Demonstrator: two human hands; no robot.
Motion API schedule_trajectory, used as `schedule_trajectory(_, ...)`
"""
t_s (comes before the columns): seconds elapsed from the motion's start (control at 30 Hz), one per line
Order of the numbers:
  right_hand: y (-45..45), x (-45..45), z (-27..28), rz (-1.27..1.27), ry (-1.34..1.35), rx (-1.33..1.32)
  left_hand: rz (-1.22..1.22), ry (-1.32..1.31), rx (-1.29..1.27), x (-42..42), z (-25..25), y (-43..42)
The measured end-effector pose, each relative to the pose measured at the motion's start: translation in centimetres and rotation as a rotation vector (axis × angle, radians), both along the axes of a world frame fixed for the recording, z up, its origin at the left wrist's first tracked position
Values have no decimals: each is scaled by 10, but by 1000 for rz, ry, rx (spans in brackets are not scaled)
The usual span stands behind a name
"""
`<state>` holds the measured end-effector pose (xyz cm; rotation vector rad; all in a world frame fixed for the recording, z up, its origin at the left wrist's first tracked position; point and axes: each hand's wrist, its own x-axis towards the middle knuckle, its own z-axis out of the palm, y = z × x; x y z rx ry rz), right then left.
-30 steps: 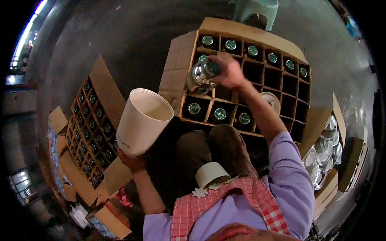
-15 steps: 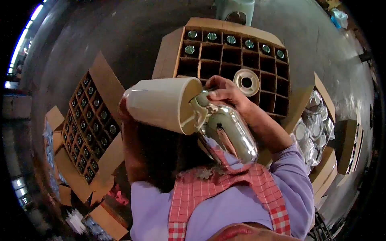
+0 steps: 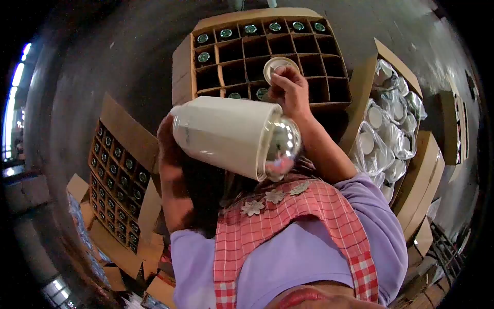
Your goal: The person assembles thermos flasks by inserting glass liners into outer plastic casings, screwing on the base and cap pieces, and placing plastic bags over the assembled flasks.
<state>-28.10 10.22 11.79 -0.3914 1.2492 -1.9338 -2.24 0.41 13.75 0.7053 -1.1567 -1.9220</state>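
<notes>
A cream thermos casing point(image 3: 221, 131) lies tilted sideways in front of my chest. My left hand point(image 3: 165, 136) wraps round its far left end, with the fingers partly hidden behind it. A silvered glass liner point(image 3: 283, 144) sits inside the casing, and its rounded shiny end sticks out of the open right end. My right hand point(image 3: 291, 91) pinches a round cream plastic ring point(image 3: 269, 68) above the divided carton point(image 3: 184, 72). Green-tinted tops of several glass liners point(image 3: 250, 29) show in that carton's cells.
At left stands another divided carton point(image 3: 149, 203) with several liners in its cells. A carton of plastic-wrapped white parts point(image 3: 375, 118) is on the right, beside a closed-looking cardboard box point(image 3: 423, 177). Grey floor point(image 3: 139, 56) surrounds the cartons.
The glass liner has gone into the casing. My right hand has left the liner and taken hold of the cream ring on the carton. The view has shifted.
</notes>
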Motion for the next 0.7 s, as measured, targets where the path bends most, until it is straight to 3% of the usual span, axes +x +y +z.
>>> schedule_trajectory(0.03,7,-9,-7,-51,128,-1,-7,-4,15,2,-2,-3)
schedule_trajectory(0.07,24,-6,13,-38,77,6,-43,-27,128,25,-38,-33)
schedule_trajectory(0.13,58,-10,4,23,516,11,-65,6,284,39,-73,-53)
schedule_trajectory(0.17,72,-4,9,93,283,-46,-59,59,329,40,-77,-54)
schedule_trajectory(0.23,89,0,13,199,665,-91,-12,117,394,39,-74,-51)
schedule_trajectory(0.33,88,12,18,301,832,-112,49,152,455,32,-64,-38)
schedule_trajectory(0.37,86,15,22,266,1063,-34,31,181,473,36,-69,-39)
schedule_trajectory(0.43,80,18,23,187,1115,19,86,117,422,32,-66,-41)
schedule_trajectory(0.5,77,10,21,225,1019,49,255,-61,290,15,-45,-29)
schedule_trajectory(0.57,74,-1,11,248,946,55,260,-252,-16,0,-19,-18)
schedule_trajectory(0.7,73,-22,-33,170,316,74,337,-413,-464,-38,39,14)
